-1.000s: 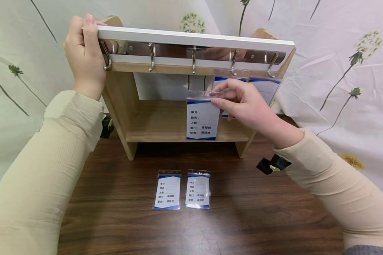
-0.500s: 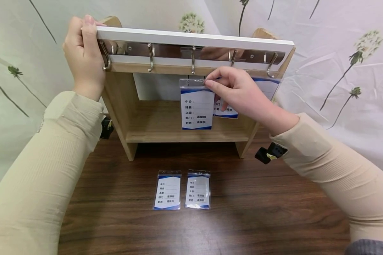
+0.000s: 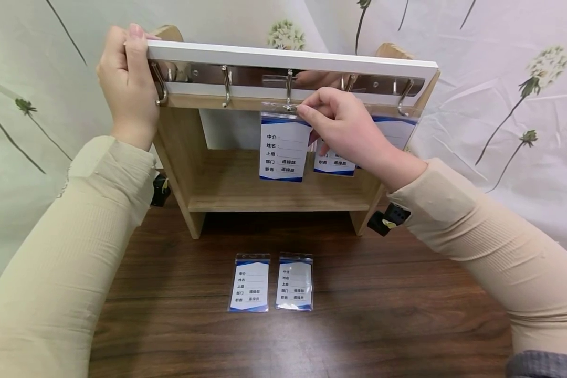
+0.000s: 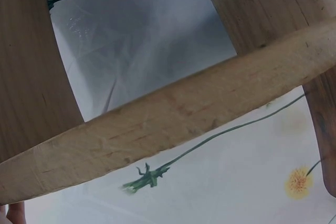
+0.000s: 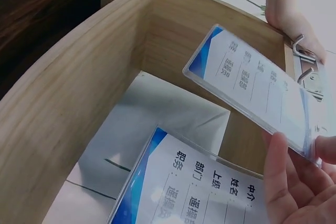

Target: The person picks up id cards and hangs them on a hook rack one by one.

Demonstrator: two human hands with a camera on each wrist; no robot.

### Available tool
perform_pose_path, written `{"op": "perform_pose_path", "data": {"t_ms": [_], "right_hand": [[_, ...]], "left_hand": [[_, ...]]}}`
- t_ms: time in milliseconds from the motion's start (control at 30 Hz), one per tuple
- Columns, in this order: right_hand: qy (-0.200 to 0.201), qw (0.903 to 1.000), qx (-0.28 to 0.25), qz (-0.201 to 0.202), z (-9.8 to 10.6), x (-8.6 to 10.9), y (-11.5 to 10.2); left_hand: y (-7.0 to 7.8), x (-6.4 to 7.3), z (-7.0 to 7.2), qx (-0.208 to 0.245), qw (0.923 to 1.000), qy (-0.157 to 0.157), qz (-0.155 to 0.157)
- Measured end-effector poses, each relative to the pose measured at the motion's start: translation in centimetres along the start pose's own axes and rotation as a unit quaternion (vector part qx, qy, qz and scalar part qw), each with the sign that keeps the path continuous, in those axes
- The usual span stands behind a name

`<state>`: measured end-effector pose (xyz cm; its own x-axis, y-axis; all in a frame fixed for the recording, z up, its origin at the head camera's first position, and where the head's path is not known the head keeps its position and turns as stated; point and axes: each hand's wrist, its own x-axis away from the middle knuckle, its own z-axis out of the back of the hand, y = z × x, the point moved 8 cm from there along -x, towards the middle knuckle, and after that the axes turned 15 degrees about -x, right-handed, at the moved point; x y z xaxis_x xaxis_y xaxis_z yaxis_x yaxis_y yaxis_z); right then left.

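My left hand (image 3: 129, 86) grips the left end of the wooden hook rack (image 3: 293, 55), fingers over its white top board. In my right hand (image 3: 342, 121), thumb and fingers pinch the upper right edge of a clear ID badge holder (image 3: 283, 149) with a white and blue card. Its slotted top is at the tip of the middle hook (image 3: 289, 86); whether the hook is through the slot I cannot tell. Behind the right hand hangs a second badge holder (image 3: 334, 165), partly hidden, and a third (image 3: 394, 131) hangs at the rightmost hook (image 3: 405, 97).
Two more badge holders, one on the left (image 3: 249, 286) and one on the right (image 3: 295, 286), lie on the dark wooden table (image 3: 359, 315). The rack's lower shelf (image 3: 274, 194) is below the held badge. A flower-print cloth (image 3: 477, 63) hangs behind.
My right hand has moved up and to the left, bringing the pinched badge holder from in front of the shelf to the middle hook. My left hand keeps its place on the rack.
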<state>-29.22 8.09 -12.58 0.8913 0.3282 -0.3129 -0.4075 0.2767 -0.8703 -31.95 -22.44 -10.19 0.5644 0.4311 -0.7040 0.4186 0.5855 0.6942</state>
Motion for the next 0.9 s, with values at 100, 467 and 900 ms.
{"op": "perform_pose_path", "data": {"t_ms": [100, 467, 900], "right_hand": [[0.009, 0.9999, 0.011, 0.002, 0.07, -0.07, -0.04], [0.042, 0.9984, 0.036, 0.009, 0.19, -0.13, -0.11], [0.065, 0.9954, 0.066, 0.021, -0.02, 0.2, -0.57]], "left_hand": [[0.0, -0.03, 0.04, -0.007, 1.0, 0.002, -0.001], [0.07, 0.02, 0.14, -0.017, 0.9998, 0.004, -0.004], [0.42, 0.1, 0.22, -0.021, 0.9994, 0.009, -0.025]]}}
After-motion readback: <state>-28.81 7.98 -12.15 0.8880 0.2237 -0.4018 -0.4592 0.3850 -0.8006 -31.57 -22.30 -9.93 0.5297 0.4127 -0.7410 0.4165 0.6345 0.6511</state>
